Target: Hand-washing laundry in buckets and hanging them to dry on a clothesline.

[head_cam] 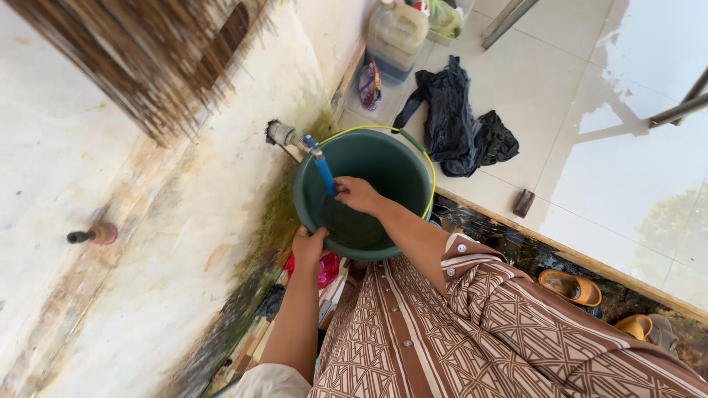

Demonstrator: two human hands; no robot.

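Under wall tap (295,140): round dk-green bucket (383,166) (yellow handle); left hand (310,245) grips rim, right hand (356,194) holds blue spout (324,174).

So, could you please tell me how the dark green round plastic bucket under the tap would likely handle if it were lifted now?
The dark green round plastic bucket looks rigid, so it should hold its shape. It seems nearly empty, so probably light. The left hand grips only its rim, so it may tilt; the right hand reaches inside, by the blue tap spout.
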